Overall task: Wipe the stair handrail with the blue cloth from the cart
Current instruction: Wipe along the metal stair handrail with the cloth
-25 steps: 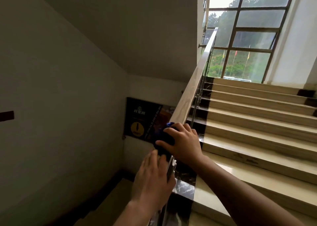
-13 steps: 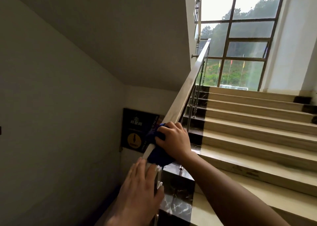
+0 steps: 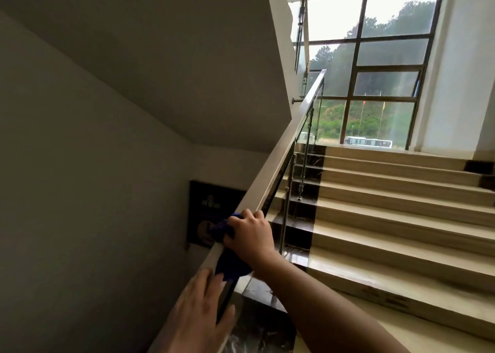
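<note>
The right hand [image 3: 251, 236] curls its fingers [image 3: 241, 218] round the cloth [image 3: 230, 264], clamping it onto the rail [image 3: 278, 152] low on its slope. Blue folds bulge left of the knuckles and under the wrist. Just below, the left hand [image 3: 198, 318] lies flat on the rail, fingers straight, holding nothing. Metal posts [image 3: 284, 227] stand under the rail, beside steps [image 3: 388, 218] rising to a window [image 3: 375, 85]. A dark poster [image 3: 206, 210] hangs on the wall behind.
</note>
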